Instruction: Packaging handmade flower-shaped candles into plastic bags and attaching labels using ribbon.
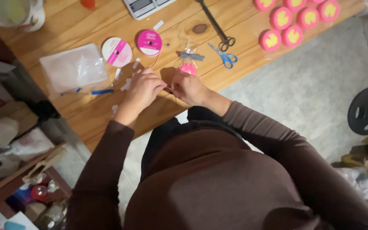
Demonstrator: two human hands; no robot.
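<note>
Pinching a thin red ribbon strand (169, 89) between them, your left hand (143, 87) and right hand (188, 87) sit close together at the near edge of the wooden table (90, 115), fingers closed narrow on the strand. The small clear bag with a pink round piece (188, 67) lies just beyond your right hand, its neck apparently not yet tied. Six pink-and-yellow round pieces (294, 19) wait unpacked at the far right, so most of the work looks outstanding. Two pink ribbon spools (133, 47), blue-handled scissors (224, 56), black scissors (218, 27) and a stack of clear bags (75, 68) lie on the table. Grey tile floor (311, 85) lies beside it.
</note>
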